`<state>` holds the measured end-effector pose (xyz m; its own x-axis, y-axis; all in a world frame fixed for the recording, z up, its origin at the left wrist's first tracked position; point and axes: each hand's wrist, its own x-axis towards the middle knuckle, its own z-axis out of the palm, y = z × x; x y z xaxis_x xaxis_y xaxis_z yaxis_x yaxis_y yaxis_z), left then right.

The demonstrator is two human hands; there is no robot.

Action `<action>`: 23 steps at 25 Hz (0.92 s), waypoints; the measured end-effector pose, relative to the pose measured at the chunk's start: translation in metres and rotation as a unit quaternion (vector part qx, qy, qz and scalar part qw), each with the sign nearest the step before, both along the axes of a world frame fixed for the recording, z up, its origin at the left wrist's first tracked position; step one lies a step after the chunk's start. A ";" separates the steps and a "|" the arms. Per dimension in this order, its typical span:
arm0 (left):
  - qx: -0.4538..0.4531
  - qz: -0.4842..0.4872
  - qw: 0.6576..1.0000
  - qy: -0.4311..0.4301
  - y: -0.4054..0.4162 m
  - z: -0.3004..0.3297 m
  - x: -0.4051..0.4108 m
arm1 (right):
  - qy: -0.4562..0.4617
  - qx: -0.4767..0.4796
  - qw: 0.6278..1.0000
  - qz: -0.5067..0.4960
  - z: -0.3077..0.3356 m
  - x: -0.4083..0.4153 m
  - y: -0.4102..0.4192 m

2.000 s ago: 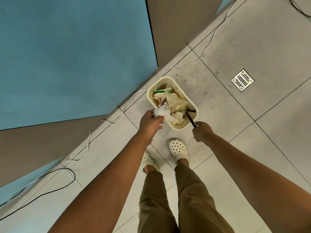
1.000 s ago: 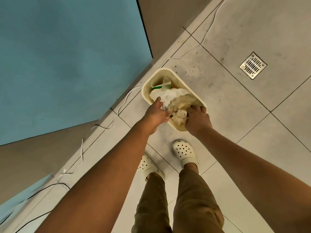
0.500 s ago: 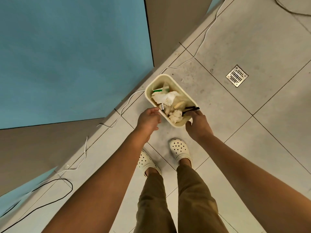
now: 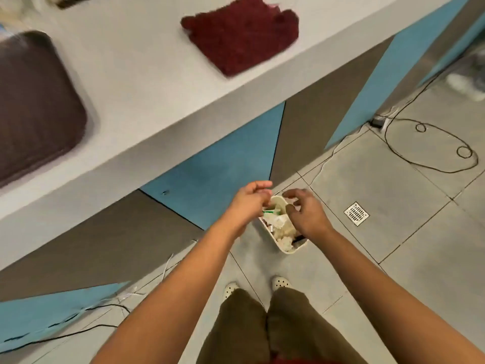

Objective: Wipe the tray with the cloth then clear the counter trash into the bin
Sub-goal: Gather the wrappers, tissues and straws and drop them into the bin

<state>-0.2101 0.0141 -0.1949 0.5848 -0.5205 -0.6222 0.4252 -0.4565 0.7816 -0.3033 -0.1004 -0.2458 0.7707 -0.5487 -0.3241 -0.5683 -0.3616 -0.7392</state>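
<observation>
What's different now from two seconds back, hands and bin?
The left hand let go of the white wad and the right hand let go of the dark stick; both now lie among the trash in the bin. Both hands have lifted above it, holding nothing. The view tilted up, showing the counter, tray and cloth. The bin stayed put.

One head-worn camera looks steeply down – counter point(image 4: 157, 106) close ahead, floor point(image 4: 393, 193) and bin point(image 4: 291, 250) farther below.

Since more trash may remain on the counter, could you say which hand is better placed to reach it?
Probably the left hand: it hovers nearer the counter, while the right hand is over the bin.
</observation>
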 end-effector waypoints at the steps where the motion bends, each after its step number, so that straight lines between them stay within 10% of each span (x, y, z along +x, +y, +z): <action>1: -0.016 0.002 1.000 -0.024 0.008 0.031 0.005 | -0.017 -0.015 1.000 0.014 0.030 0.009 0.003; 10: -0.110 0.126 0.974 -0.155 0.109 0.179 0.073 | -0.172 -0.049 0.976 0.122 0.186 0.122 0.060; 23: -0.110 0.209 0.954 -0.184 0.173 0.199 0.169 | -0.165 -0.050 0.974 0.144 0.203 0.210 0.096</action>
